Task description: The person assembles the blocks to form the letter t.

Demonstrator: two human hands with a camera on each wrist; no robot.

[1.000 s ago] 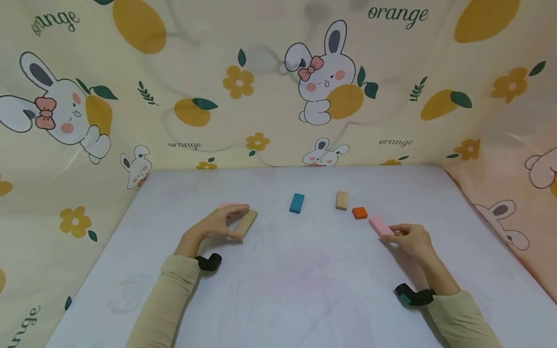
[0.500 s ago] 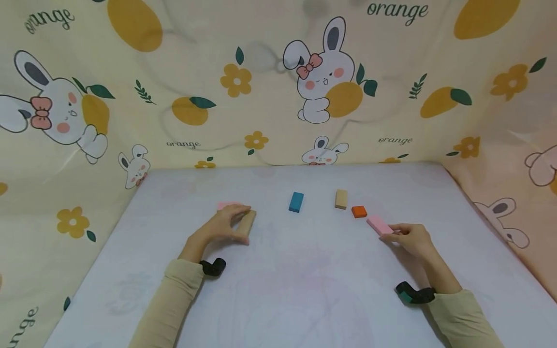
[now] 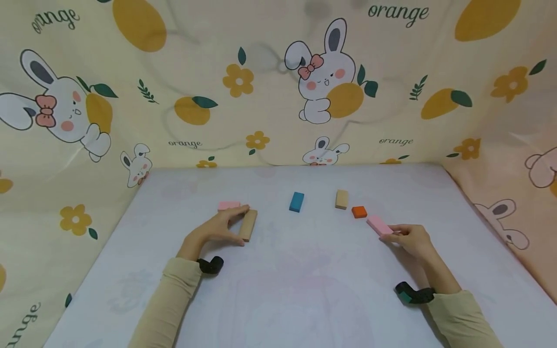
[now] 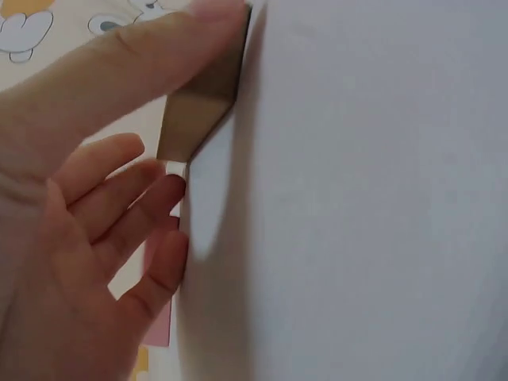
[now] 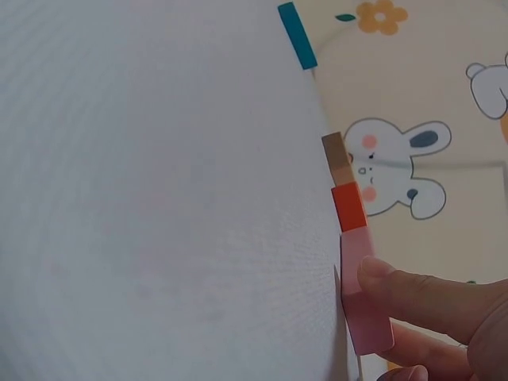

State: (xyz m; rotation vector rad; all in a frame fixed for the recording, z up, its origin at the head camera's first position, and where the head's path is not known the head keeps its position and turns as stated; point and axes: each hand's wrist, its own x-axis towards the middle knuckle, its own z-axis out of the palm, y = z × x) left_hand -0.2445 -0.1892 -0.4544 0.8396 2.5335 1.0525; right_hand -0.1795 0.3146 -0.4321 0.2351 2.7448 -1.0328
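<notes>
My left hand (image 3: 215, 228) spans a long plain wooden block (image 3: 248, 225), fingers at its far end and thumb at its near end. In the left wrist view the thumb overlaps the wooden block (image 4: 198, 111), and the other fingers are loosely bent. Partly behind that hand lies a pink block (image 3: 228, 206). On the right, my right hand (image 3: 413, 240) pinches the near end of another pink block (image 3: 378, 224) between thumb and fingers. This pink block (image 5: 361, 294) points toward a small orange block (image 3: 359, 211) just beyond it.
A blue block (image 3: 297, 202) lies at the middle back of the white table (image 3: 296, 290). Right of it lies a shorter wooden block (image 3: 341, 199). A patterned cloth (image 3: 261, 111) hangs behind the table and along both sides.
The long wooden block under my left hand has turned slightly, its near end swinging to the right. My right hand and its pink block have hardly moved.
</notes>
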